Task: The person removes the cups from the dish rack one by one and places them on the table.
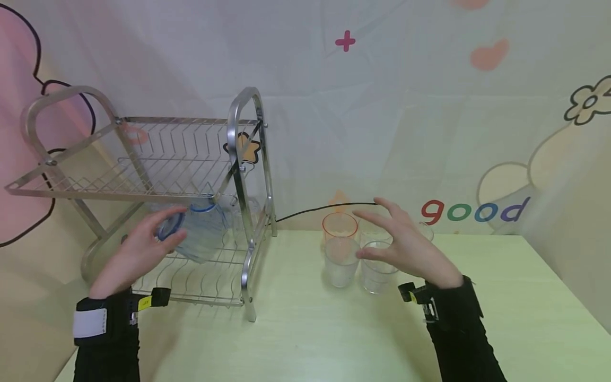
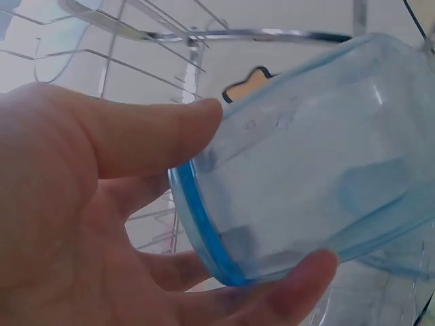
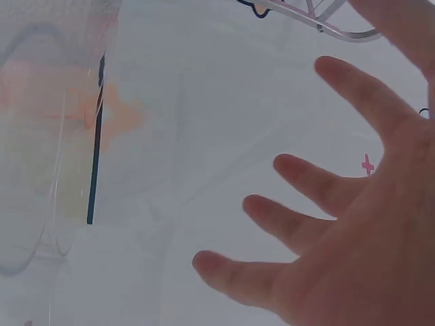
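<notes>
A clear glass with a blue base ring [image 2: 285,170] lies tilted on its side at the lower level of the metal dish rack [image 1: 248,239]. My left hand [image 1: 140,249] holds it by the base end, thumb on one side and fingers curled round the other. More blue-tinted glassware [image 1: 210,228] shows behind it. On the right, my right hand [image 1: 410,246] hovers with fingers spread beside several clear glasses; the closest are a frosted-looking glass [image 1: 340,268] and a clear glass [image 1: 376,276]. Behind them stands an orange-rimmed glass [image 1: 340,225]. Nothing is between the right hand's fingers [image 3: 292,176].
The rack's upper wire shelf [image 1: 157,170] overhangs the left hand. A printed cloth [image 1: 372,132] hangs behind the pale green tabletop [image 1: 310,329]. A side wall [image 1: 568,244] bounds the table on the right.
</notes>
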The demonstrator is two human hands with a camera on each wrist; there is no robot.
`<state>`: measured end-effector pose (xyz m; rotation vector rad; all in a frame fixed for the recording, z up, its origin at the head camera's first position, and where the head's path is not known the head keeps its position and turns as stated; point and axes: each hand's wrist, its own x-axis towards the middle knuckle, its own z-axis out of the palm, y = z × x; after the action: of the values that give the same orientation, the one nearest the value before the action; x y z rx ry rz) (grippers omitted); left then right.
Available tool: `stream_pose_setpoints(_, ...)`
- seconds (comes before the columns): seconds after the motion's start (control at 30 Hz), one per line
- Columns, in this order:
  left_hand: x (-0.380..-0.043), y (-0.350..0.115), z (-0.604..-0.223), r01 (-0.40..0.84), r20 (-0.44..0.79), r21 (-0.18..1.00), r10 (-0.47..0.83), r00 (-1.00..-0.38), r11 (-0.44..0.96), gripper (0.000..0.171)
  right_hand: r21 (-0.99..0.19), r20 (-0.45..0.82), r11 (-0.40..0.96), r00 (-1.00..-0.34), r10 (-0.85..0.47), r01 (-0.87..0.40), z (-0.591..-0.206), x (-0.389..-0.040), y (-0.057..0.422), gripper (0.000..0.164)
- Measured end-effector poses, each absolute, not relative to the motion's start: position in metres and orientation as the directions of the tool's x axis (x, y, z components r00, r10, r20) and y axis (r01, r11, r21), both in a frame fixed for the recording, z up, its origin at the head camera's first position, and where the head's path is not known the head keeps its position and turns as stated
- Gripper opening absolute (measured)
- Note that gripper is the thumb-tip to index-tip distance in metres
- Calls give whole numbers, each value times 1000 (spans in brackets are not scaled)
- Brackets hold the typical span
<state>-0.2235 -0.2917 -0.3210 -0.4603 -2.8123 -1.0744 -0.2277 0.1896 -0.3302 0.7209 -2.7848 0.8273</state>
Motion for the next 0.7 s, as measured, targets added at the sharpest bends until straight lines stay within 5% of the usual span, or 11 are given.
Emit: stream_pose_setpoints(0.7, -206, -285, -306, 411, 193, 732, 413, -890, 544, 54, -480, 395, 617, -781, -483, -624, -326, -216, 164, 77)
